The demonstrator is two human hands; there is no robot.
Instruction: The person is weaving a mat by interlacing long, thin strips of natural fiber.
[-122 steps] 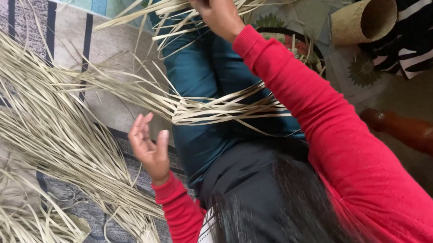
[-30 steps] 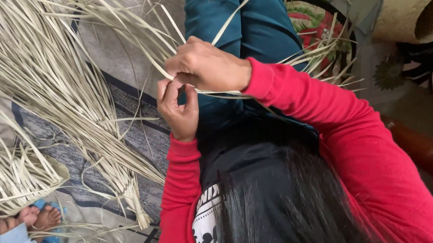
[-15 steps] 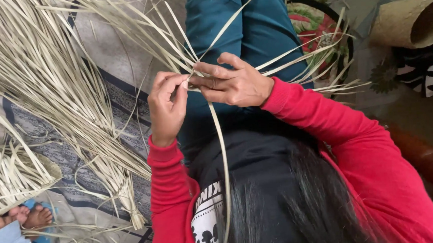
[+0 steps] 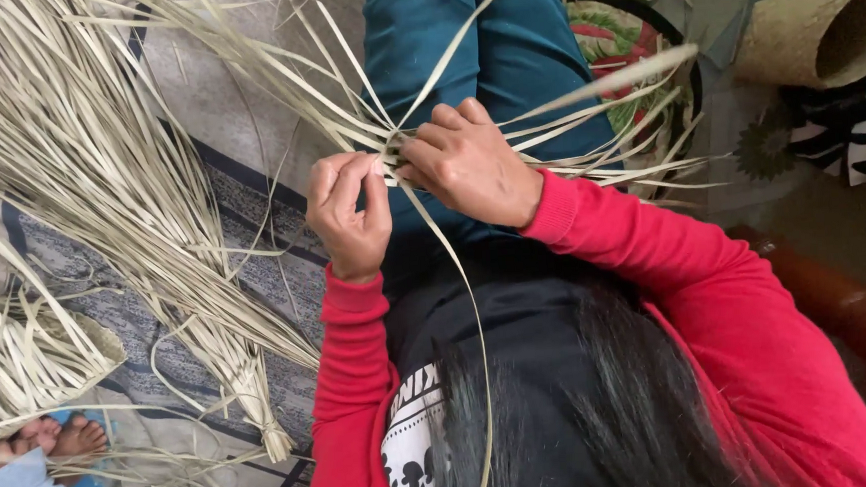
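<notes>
Compared with half a second ago the two hands sit a little closer together and the view has barely shifted. The left hand point(image 4: 351, 213) has curled: its fingers point(image 4: 334, 174), looser before, are now bent inward with thumb and forefinger pinching a pale dried leaf strip point(image 4: 444, 263) right where it meets the other hand. The right hand point(image 4: 468, 166) is still laid over the crossing point of the strips, its fingers point(image 4: 427, 139) pressed together and clamped on the bundle of strips point(image 4: 595, 113) that fans out to the far side of them. The long single strip keeps hanging from between the fingers, curving down past the black shirt point(image 4: 480, 351) toward the lower edge of the view.

Beyond the fingers, teal trousers point(image 4: 501, 49) lie under the work. To the left-hand side of the fingers a large heap of loose strips point(image 4: 78, 165) spreads over the patterned floor mat point(image 4: 253, 244), with a tied end point(image 4: 269, 434) below it. Farther right of the fingers are a round flowered tray point(image 4: 631, 36), partly covered by strips, and a rolled woven mat point(image 4: 821, 34). At the lower left corner another person's bare feet point(image 4: 49, 437) rest among the strips. The dark hair point(image 4: 604, 414) and red sleeves point(image 4: 675, 269) block much of the lower view.
</notes>
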